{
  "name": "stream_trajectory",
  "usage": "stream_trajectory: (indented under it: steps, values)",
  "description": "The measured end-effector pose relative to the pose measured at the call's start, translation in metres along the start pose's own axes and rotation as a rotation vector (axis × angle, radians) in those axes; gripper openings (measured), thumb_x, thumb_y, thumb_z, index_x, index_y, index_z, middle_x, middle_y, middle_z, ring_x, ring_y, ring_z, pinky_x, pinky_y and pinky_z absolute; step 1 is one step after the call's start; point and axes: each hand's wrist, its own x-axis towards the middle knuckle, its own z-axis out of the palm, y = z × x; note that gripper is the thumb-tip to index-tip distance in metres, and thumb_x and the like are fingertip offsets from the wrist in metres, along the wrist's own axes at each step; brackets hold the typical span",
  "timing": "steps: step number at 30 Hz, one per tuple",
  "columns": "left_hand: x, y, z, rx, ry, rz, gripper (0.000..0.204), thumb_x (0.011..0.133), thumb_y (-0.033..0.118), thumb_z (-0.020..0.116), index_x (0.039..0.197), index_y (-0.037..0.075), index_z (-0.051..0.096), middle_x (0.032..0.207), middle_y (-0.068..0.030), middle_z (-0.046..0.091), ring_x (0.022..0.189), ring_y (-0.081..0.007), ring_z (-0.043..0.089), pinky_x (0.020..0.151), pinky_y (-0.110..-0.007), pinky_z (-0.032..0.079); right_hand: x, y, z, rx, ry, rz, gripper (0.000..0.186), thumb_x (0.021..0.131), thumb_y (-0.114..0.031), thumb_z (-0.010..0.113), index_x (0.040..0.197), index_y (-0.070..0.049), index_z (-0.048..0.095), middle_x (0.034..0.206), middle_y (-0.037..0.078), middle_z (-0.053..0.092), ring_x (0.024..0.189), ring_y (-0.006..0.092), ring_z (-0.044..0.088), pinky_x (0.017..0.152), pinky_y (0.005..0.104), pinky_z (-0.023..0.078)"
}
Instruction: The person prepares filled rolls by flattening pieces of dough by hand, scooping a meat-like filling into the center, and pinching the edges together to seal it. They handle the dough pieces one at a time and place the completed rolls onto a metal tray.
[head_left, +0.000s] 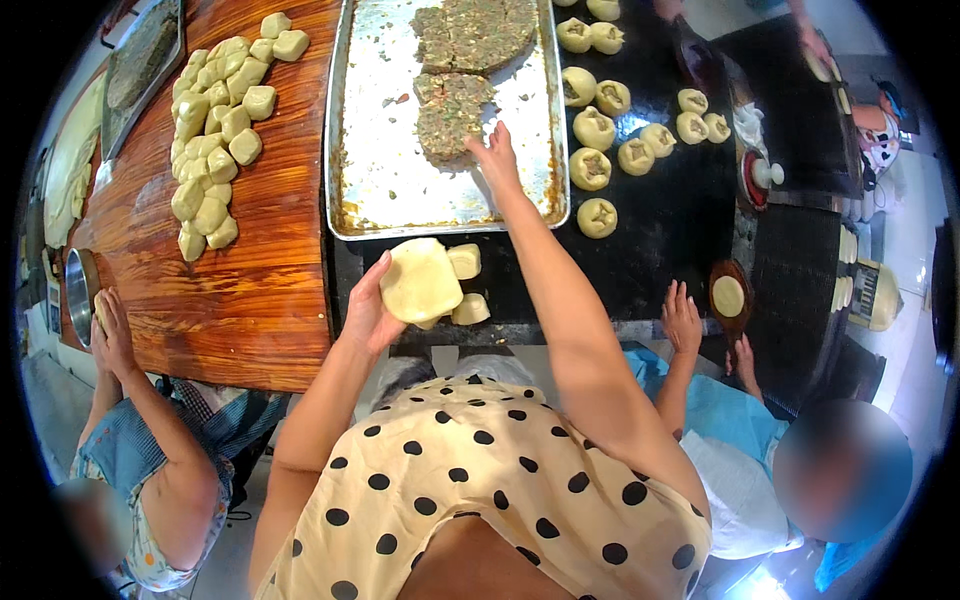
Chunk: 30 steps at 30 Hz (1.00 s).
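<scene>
My left hand (pixel 368 312) is closed on a flattened round of pale dough (pixel 421 280), held up at the near edge of the work surface. Over the metal tray (pixel 375 170), my right hand (pixel 496 163) is stretched out with its fingers apart. Its fingertips touch the near right edge of a block of chopped, green-flecked filling (pixel 450 110), and no lump shows in it. A few small dough pieces (pixel 468 310) lie just right of the held round, partly hidden by it.
On the wooden table at left sits a pile of dough pieces (pixel 215 140). Several filled dough balls (pixel 597 217) stand on the black surface right of the tray. Co-workers' hands are at both sides, by a metal bowl (pixel 82 290) and a wooden paddle with a dough disc (pixel 728 296).
</scene>
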Motion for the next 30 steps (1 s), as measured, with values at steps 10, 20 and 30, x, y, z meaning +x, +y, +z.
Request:
stream_trajectory:
  steps: [10, 20, 30]
  values:
    - [-0.017, 0.011, -0.024, -0.065, 0.049, 0.032, 0.046, 0.098, 0.027, 0.055, 0.135, 0.001, 0.048, 0.135, -0.0163, 0.056, 0.126, -0.0310, 0.055, 0.109, -0.050, 0.043, -0.074, -0.023, 0.066, -0.144, 0.135, -0.040, 0.086, 0.083, -0.026, 0.072, 0.149, 0.004, 0.026, 0.150, 0.028, 0.035, 0.137, 0.0395, 0.039, 0.113, 0.0415, 0.032]
    - [-0.012, 0.024, -0.028, -0.097, 0.063, 0.090, 0.044, 0.097, 0.022, 0.057, 0.135, 0.000, 0.049, 0.135, -0.0158, 0.056, 0.126, -0.0300, 0.055, 0.110, -0.048, 0.042, -0.074, -0.013, 0.059, -0.549, -0.028, -0.352, 0.045, 0.088, -0.031, 0.069, 0.118, -0.002, 0.055, 0.135, 0.021, 0.053, 0.122, 0.0379, 0.052, 0.100, 0.0417, 0.044]
    - [-0.015, 0.029, -0.038, -0.088, 0.137, 0.156, 0.044, 0.097, 0.019, 0.057, 0.135, -0.001, 0.048, 0.133, -0.0163, 0.057, 0.124, -0.0300, 0.056, 0.108, -0.048, 0.043, -0.096, -0.025, 0.063, -0.748, -0.184, -0.442, 0.074, 0.073, -0.019, 0.080, 0.134, -0.003, 0.041, 0.123, 0.021, 0.056, 0.113, 0.0388, 0.055, 0.096, 0.0436, 0.046]
